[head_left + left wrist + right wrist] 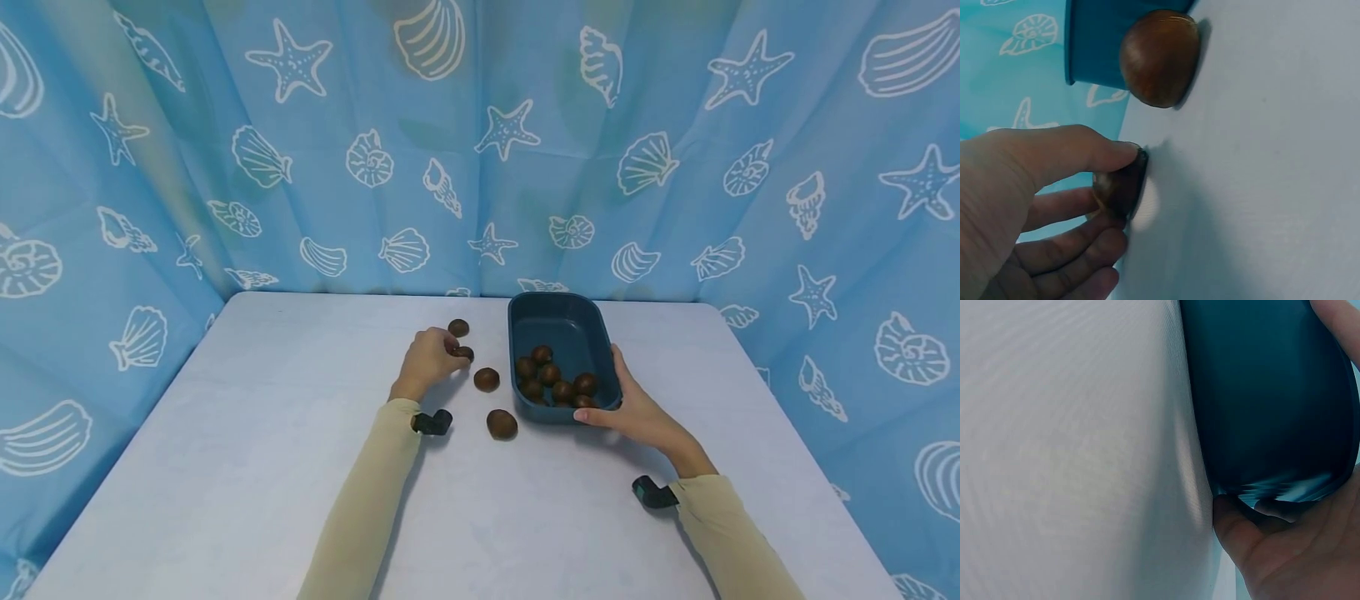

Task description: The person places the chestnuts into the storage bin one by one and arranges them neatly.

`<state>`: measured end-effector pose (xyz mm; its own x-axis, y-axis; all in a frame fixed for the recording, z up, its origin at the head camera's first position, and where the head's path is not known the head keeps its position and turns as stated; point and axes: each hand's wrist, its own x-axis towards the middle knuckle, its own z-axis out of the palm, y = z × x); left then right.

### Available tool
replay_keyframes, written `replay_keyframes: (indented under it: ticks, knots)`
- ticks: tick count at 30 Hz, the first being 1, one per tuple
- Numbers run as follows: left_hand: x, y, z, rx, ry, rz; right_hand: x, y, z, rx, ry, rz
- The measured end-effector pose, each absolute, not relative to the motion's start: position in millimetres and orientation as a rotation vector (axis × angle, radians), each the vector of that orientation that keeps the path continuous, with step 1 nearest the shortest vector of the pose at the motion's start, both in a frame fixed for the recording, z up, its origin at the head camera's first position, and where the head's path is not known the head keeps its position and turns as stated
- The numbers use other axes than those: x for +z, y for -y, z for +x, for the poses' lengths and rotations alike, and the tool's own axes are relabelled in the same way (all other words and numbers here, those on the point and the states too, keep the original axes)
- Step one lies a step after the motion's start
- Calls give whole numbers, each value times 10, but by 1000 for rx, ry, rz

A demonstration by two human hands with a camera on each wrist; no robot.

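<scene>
On the table's left-of-centre part, my left hand (427,362) pinches a brown chestnut (1117,189) between thumb and fingers, low over the white tabletop. Loose chestnuts lie around it: one just beyond (458,327), one to its right (487,380) and a larger one nearer me (502,424). To the right stands a dark blue rectangular box (573,321) with several chestnuts (550,375) gathered in its near half. My right hand (641,410) grips the box's near right corner, thumb at the front rim and fingers along the right side. In the right wrist view the box wall (1266,394) hides its contents.
A white cloth (225,467) covers the table. Behind and at both sides hangs a blue curtain (420,150) with white shells and starfish. Small black wrist devices sit at the left cuff (432,422) and right cuff (652,493).
</scene>
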<state>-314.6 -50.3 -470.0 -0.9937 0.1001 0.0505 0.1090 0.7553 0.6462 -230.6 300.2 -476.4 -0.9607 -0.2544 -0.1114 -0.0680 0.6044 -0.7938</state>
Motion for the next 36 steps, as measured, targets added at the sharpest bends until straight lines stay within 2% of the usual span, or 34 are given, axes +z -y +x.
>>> replay_keyframes:
  ticks: [22, 36]
  knots:
    - [-4708, 484, -3161, -993, 2952, -224, -4757, -3004, -2299, -1320, -2609, -307]
    - [-4604, 553, -3200, -1255, 2754, -309, -4741, -3007, -2287, -1300, -2606, -287]
